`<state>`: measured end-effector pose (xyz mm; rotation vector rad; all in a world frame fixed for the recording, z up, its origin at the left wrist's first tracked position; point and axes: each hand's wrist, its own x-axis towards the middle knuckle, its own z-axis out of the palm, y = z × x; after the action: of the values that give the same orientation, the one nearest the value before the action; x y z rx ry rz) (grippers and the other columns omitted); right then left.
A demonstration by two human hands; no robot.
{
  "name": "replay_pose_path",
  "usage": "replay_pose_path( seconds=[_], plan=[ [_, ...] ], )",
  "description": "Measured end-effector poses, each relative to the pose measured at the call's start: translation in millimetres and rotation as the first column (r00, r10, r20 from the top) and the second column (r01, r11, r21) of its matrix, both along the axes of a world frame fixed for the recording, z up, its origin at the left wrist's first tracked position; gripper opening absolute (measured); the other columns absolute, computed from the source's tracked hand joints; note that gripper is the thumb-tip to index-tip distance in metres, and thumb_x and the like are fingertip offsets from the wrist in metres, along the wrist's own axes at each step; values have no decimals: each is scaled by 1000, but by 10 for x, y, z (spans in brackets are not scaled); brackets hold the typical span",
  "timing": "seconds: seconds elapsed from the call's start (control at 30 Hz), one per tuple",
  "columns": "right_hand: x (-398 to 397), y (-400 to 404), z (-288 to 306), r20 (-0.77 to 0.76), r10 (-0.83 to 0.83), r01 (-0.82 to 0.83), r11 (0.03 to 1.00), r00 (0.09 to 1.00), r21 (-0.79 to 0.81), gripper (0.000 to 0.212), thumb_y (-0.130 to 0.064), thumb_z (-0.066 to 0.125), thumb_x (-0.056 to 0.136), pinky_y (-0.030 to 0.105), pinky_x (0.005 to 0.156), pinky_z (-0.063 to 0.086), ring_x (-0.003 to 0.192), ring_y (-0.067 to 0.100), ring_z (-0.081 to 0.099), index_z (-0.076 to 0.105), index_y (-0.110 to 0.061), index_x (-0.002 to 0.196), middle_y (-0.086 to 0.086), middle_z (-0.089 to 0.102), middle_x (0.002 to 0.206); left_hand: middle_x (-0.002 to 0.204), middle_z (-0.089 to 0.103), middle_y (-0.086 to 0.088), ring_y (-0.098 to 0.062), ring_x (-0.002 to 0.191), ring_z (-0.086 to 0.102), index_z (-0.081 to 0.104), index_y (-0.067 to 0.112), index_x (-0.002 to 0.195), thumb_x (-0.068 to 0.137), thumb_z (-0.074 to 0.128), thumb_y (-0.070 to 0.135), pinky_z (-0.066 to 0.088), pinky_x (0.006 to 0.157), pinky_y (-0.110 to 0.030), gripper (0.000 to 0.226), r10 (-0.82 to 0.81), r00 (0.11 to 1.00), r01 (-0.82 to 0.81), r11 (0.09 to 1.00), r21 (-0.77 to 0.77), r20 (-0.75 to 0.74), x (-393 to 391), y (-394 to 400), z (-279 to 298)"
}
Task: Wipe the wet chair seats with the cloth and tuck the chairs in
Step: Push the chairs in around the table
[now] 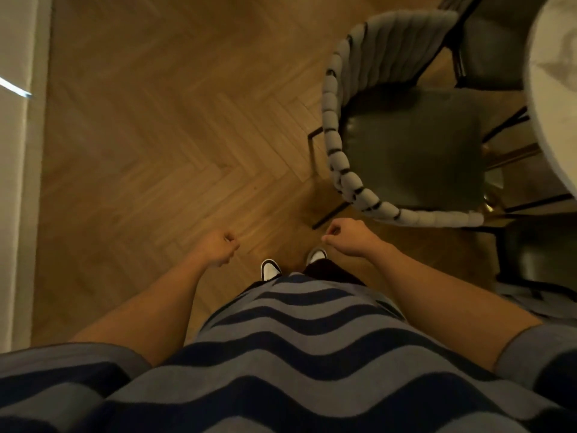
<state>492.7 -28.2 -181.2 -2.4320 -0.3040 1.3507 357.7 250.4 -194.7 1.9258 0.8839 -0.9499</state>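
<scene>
A grey chair (412, 145) with a dark seat and a padded, ribbed backrest stands at the right, its seat facing the white table (552, 98). The backrest curves around the seat's left and near sides. My right hand (346, 237) hangs in a loose fist just below and left of the backrest's near corner, apart from it, holding nothing. My left hand (218, 246) is also a loose fist over the floor, empty. No cloth is in view.
A second grey chair (490, 48) stands behind the first, near the table. Part of a dark chair (540, 257) shows at the right edge. Herringbone wood floor (162, 135) spreads to the left, up to a pale wall (18, 182). My shoes (270, 269) point forward.
</scene>
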Motion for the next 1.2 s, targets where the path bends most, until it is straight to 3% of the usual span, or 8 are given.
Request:
replay_pose_path(
  seconds=[0.13,0.27,0.43,0.63,0.83,1.0,1.2],
  plan=[
    [508,436,-50,3,59,-59,998,998,-8,24,-37,64,99,40,84,55,95,21,62,67,-13,105,4,67,101,85,58,-10,-19,65,53,57,9,103,102,48,24,45,58,-27,17,16,1000,-16,1000,6,-15,420,377,-36],
    [1218,864,-156,12,55,-55,998,998,24,21,-35,64,99,31,73,51,94,20,64,66,-15,104,5,68,103,89,61,-13,-21,68,55,59,5,107,101,48,25,46,59,-28,24,-12,1000,13,1000,24,-21,989,814,-88],
    [2154,1362,-218,58,19,-23,998,998,66,24,-36,63,99,43,90,56,102,24,62,65,-14,110,7,67,109,96,64,-17,-22,70,57,59,4,110,102,48,24,48,61,-30,24,-60,998,61,995,82,-11,1941,1361,1],
    [2980,1666,-200,18,-11,9,998,1000,62,28,-37,64,99,42,90,56,102,24,63,66,-13,113,8,67,111,95,64,-13,-21,73,59,59,9,109,100,50,27,49,61,-29,22,-43,998,39,994,99,35,3099,1742,162],
    [3723,1806,-215,-87,-255,264,958,963,112,20,-33,66,99,47,89,60,94,25,72,68,-14,103,8,73,98,89,64,-10,-21,73,60,59,12,103,100,51,26,50,63,-32,16,-127,990,124,990,64,53,4198,1956,277],
    [4285,1957,-227,-111,-424,435,895,899,101,21,-29,65,99,44,89,61,95,26,72,68,-10,107,10,73,100,96,66,-13,-21,76,62,59,10,108,100,51,27,51,68,-34,20,-249,968,247,968,46,30,5171,2289,189],
    [4913,2142,-244,-97,-608,615,785,788,76,19,-32,63,100,45,88,61,93,25,72,69,-14,101,7,75,96,94,65,-12,-19,72,59,58,12,105,101,49,25,47,59,-27,16,-584,809,587,808,50,-67,6354,2582,141]
  ],
)
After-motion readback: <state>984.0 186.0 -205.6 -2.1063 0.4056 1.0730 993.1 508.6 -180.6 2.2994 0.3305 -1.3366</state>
